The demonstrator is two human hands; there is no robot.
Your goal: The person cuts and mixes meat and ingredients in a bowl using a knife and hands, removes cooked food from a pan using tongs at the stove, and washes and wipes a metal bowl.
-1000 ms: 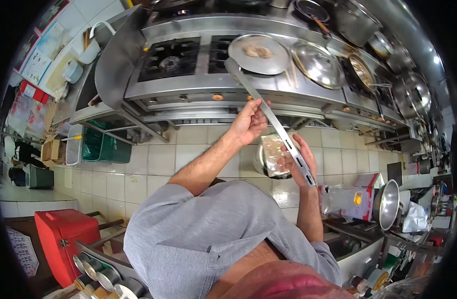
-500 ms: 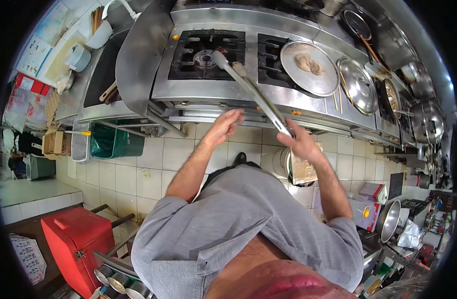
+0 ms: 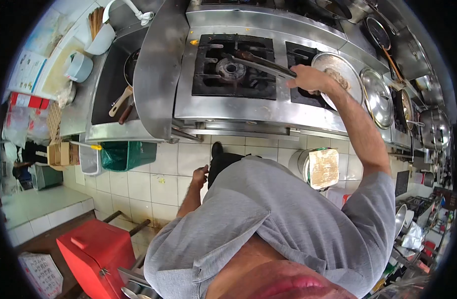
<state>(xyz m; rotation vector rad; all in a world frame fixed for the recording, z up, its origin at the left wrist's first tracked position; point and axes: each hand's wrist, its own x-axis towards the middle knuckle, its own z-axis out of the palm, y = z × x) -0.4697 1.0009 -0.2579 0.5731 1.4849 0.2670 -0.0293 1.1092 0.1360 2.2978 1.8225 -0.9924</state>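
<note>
My right hand [image 3: 310, 79] reaches over the stove, its fingers closed round one end of a pair of metal tongs [image 3: 268, 67]. The tongs point left, their tips over the left gas burner [image 3: 232, 70]. Just beyond that hand is a round metal plate [image 3: 333, 60] with a piece of pale, brownish food [image 3: 342, 79] on it; my hand and forearm partly cover both. My left hand [image 3: 200, 175] hangs low beside my thigh, above the tiled floor. Its fingers are curled in and no object shows in them.
A domed metal lid [image 3: 379, 97] lies right of the plate, with a pan [image 3: 405, 104] beyond. A steel partition [image 3: 158, 70] divides stove from sink, where pan handles [image 3: 121, 101] stick out. Below are a green bin [image 3: 129, 156] and a cardboard-topped bucket [image 3: 323, 168]. Behind stands a red box [image 3: 96, 254].
My right hand has moved forward over the stove with the tongs, which now lie lower and more level. My left hand has dropped back to my side, its fingers curling in.
</note>
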